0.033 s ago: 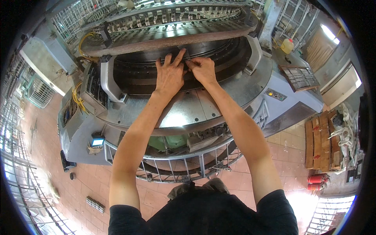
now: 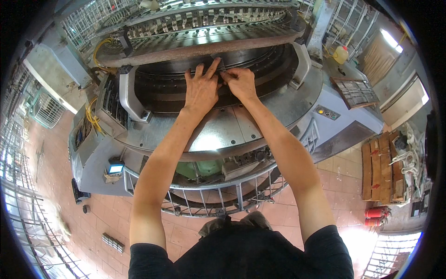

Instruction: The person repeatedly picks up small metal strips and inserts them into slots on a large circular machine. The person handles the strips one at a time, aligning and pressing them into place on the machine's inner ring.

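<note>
In the head view, nothing has visibly moved since the earlier frame. At far centre, the left hand (image 2: 201, 92) spreads its fingers over the machine's dark ring (image 2: 274, 74); just right, the right hand (image 2: 241, 83) bunches its fingers; I cannot tell what they grip.

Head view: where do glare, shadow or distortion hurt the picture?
Head view: glare whitens the metal plate below the left hand; shadow darkens the recess around the right hand, obscuring small detail; head view, the tiled floor washes out lower right, and straight edges curve.
</note>
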The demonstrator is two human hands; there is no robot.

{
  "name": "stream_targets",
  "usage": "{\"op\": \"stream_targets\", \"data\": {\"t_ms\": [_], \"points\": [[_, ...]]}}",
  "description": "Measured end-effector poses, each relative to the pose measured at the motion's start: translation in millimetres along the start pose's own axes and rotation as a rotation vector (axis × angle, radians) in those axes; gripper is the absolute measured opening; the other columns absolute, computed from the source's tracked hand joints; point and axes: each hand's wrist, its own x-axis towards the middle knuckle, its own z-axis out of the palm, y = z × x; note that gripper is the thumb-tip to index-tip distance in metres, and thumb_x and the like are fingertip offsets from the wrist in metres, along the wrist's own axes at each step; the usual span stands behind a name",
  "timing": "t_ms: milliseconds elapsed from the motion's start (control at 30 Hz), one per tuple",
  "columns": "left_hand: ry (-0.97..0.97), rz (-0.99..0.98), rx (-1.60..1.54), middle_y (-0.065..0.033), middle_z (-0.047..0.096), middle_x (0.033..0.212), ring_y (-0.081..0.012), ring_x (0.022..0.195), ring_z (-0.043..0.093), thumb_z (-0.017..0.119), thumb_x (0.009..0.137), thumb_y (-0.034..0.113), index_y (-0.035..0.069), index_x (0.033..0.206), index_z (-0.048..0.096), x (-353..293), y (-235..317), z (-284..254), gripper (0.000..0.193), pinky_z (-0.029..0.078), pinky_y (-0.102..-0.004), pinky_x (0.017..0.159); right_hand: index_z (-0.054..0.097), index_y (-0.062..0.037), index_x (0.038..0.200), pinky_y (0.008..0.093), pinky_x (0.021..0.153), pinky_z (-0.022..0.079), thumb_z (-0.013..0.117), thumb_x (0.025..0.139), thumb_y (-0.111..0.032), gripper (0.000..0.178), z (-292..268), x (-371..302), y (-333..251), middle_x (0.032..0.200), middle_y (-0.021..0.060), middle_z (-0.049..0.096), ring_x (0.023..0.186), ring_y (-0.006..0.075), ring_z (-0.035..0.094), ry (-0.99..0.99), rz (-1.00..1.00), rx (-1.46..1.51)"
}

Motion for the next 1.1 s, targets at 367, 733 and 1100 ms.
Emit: {"op": "stream_targets", "data": {"t_ms": [367,733,1100], "points": [[0.038,0.024,-0.007,0.0032,0.039,0.164,-0.0303,0.128,0.049,0.075,0.085,0.013,0.002,0.095,0.078,1,-1,2,0.015,0.041,-0.0601,0.103,0.079,0.0018,0.098,0.0316,0.066,0.053,0.074,0.090,-0.016,0.020,0,0,-1,0.081,0.0141,0.077,0.069,0.0164,0.071,0.015,-0.017,-0.014],[-0.242,0.021,0.147,-0.0052,0.061,0.141,-0.0297,0.108,0.065,0.076,0.084,0.012,0.009,0.124,0.070,18,-2,-26,0.041,0.054,-0.0514,0.093,0.078,-0.0006,0.084,0.0433,0.077,0.056,0.074,0.086,-0.020,0.020,12,-1,-11,0.082,0.0231,0.072,0.080,0.0375,0.073,0.104,-0.102,-0.146],[-0.478,0.022,-0.054,-0.0149,0.076,0.092,-0.0328,0.086,0.073,0.070,0.090,0.017,0.038,0.165,0.020,24,-34,-48,0.092,0.057,-0.0449,0.077,0.072,0.0039,0.072,0.0323,0.059,0.058,0.072,0.095,-0.029,0.040,-9,-1,-55,0.064,0.0140,0.071,0.054,0.0175,0.068,-0.254,0.319,-0.116]]}}
